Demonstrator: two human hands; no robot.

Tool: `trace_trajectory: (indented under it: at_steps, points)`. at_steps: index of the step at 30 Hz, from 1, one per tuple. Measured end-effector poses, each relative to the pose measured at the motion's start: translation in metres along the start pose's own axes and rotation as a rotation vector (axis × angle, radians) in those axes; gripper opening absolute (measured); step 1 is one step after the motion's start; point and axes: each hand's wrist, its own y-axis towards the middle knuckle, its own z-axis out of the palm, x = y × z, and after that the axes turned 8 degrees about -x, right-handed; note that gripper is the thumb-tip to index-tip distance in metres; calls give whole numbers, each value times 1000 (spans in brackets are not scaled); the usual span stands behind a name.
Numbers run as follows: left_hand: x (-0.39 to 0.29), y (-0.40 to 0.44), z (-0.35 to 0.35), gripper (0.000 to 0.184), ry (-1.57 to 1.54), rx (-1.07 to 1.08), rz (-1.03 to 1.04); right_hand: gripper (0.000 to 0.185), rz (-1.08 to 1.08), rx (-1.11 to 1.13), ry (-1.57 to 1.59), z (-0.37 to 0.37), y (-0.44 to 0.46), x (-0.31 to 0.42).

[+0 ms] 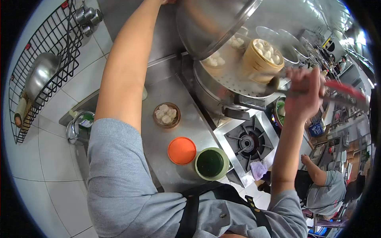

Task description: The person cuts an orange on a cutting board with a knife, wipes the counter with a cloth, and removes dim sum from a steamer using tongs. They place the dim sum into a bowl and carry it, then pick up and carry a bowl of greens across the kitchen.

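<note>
My left arm stretches up to the frame's top edge, where only a sliver of my left hand (168, 1) shows behind a big metal lid (216, 27). The lid hangs tilted above a steamer pot (216, 89). Inside the pot, a bamboo steamer basket (256, 65) of white dumplings stands on a perforated tray (234, 81), with more dumplings (214, 60) alongside. My right hand (301, 93) is closed around red-handled tongs (343, 89), blurred by motion. Their front end points at the bamboo basket; whether it touches is unclear.
On the steel counter (170, 95) stand a small basket of dumplings (166, 115), an orange-topped tub (181, 150) and a green container of dark liquid (210, 163). A gas burner (249, 142) lies right of these. A wire rack (43, 67) hangs left. Another person (331, 186) works at right.
</note>
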Motion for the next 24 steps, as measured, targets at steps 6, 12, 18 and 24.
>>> trace_trajectory:
  at_steps: [6,12,18,24]
  points:
    - [-3,-4,6,24,9,-32,7,21,133,-84,-524,-10,67,-125]
    - [25,34,-13,28,21,15,16,19,188,-15,-633,-2,68,-188]
    - [36,44,-20,30,9,9,13,25,215,-4,-746,-14,78,-236]
    - [28,30,-18,28,-24,21,16,29,221,-158,-788,1,106,-192]
